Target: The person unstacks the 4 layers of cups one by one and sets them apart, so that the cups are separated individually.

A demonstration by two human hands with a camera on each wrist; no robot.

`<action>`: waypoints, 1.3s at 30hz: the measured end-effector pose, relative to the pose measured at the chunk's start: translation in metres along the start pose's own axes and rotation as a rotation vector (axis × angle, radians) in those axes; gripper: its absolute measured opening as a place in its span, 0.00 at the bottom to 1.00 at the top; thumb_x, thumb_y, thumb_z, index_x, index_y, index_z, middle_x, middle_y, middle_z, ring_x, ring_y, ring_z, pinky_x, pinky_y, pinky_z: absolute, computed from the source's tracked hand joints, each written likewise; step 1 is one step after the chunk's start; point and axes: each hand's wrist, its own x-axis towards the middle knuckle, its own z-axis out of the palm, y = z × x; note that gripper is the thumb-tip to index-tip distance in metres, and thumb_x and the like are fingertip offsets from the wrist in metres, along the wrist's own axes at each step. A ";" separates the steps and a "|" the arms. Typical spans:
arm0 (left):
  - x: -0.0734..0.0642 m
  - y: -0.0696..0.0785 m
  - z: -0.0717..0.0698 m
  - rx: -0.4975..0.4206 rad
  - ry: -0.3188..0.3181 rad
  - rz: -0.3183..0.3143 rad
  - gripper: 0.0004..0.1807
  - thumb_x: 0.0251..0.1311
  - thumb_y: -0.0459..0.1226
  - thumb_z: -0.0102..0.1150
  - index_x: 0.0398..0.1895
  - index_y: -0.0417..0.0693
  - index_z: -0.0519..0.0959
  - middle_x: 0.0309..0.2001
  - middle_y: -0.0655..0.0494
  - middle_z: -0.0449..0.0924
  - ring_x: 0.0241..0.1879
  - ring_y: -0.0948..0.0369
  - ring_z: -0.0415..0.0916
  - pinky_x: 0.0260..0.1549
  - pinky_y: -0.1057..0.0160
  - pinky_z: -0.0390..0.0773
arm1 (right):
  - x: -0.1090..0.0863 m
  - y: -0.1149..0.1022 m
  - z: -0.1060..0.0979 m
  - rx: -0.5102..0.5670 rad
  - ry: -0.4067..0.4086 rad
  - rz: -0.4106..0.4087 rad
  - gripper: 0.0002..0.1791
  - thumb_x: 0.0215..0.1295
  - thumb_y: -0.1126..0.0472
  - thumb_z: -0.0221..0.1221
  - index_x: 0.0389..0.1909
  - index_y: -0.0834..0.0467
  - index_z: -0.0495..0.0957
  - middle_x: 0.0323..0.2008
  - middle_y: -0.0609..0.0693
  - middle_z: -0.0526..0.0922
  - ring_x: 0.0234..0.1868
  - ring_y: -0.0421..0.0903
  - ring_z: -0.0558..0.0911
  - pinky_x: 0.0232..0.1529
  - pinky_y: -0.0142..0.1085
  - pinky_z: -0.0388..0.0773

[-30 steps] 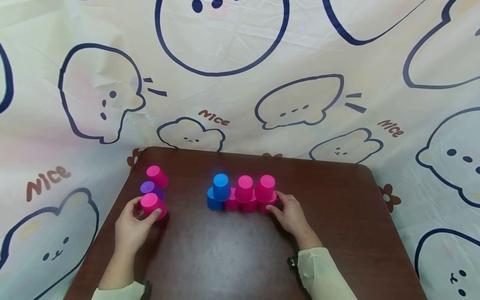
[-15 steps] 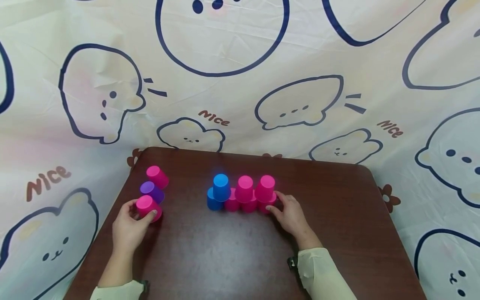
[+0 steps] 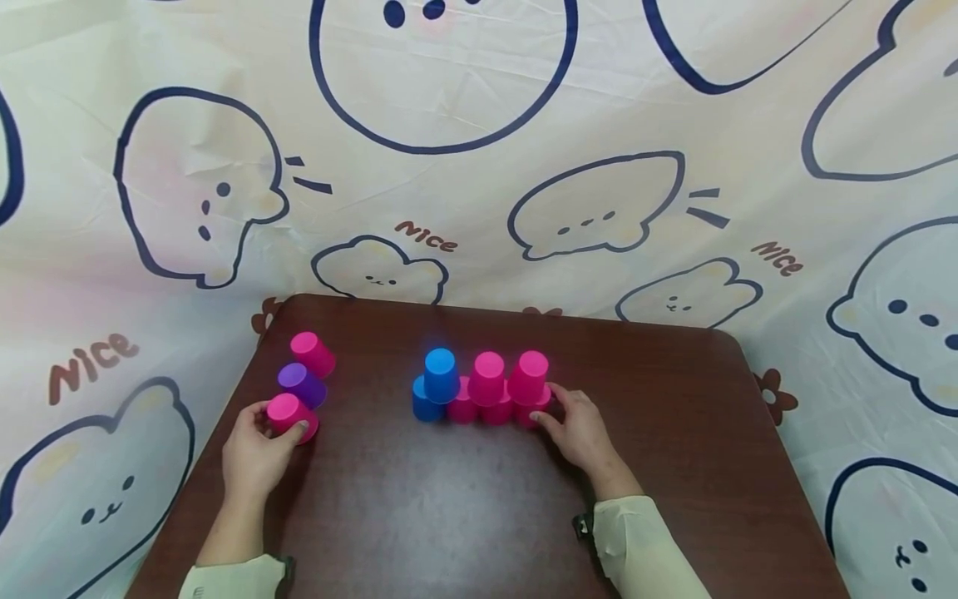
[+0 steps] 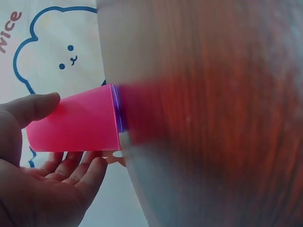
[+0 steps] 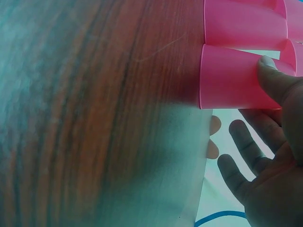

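Observation:
In the head view, my left hand (image 3: 253,456) holds an upside-down pink cup (image 3: 292,416) by its sides at the table's left. The left wrist view shows its rim at the tabletop and my thumb (image 4: 40,106) against one side. A purple cup (image 3: 302,384) and another pink cup (image 3: 313,354) stand behind it in a line. My right hand (image 3: 586,433) pinches the lower right pink cup (image 3: 530,411) of a two-layer cup row. On that row's upper layer sit a blue cup (image 3: 441,374) and two pink cups; the lower layer has a blue cup (image 3: 427,404) at its left end.
All cups stand on a dark brown wooden table (image 3: 464,507), whose left edge runs close beside my left hand. A pale cloth (image 3: 479,200) with cartoon outlines hangs behind and around the table.
My left hand has moved the front pink cup slightly left and toward me, in line with the purple one. The right hand and the stacked cups stay in place.

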 end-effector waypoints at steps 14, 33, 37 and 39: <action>0.003 -0.004 -0.002 0.025 0.013 -0.022 0.44 0.64 0.44 0.69 0.74 0.30 0.59 0.68 0.25 0.67 0.66 0.30 0.68 0.63 0.33 0.71 | -0.001 0.000 0.001 0.002 0.007 -0.011 0.38 0.64 0.48 0.72 0.72 0.54 0.73 0.61 0.55 0.81 0.60 0.55 0.78 0.61 0.55 0.79; -0.001 0.009 -0.007 0.019 0.023 -0.015 0.52 0.61 0.44 0.72 0.80 0.37 0.51 0.75 0.29 0.58 0.73 0.32 0.58 0.64 0.26 0.64 | -0.001 0.002 0.000 0.002 0.003 -0.012 0.38 0.64 0.48 0.72 0.72 0.54 0.72 0.61 0.56 0.81 0.61 0.55 0.78 0.61 0.56 0.79; -0.003 0.018 -0.008 0.009 0.045 0.029 0.53 0.60 0.44 0.73 0.81 0.38 0.51 0.75 0.30 0.58 0.73 0.32 0.57 0.65 0.26 0.63 | 0.000 0.002 0.000 -0.002 0.012 -0.032 0.38 0.64 0.48 0.72 0.72 0.55 0.73 0.61 0.56 0.82 0.60 0.56 0.78 0.61 0.56 0.79; -0.004 0.021 -0.008 0.002 0.055 0.049 0.53 0.60 0.44 0.73 0.81 0.39 0.52 0.76 0.31 0.58 0.73 0.32 0.57 0.65 0.26 0.62 | 0.000 0.002 0.000 -0.006 0.014 -0.034 0.37 0.64 0.48 0.72 0.72 0.54 0.73 0.60 0.56 0.82 0.60 0.56 0.78 0.61 0.56 0.79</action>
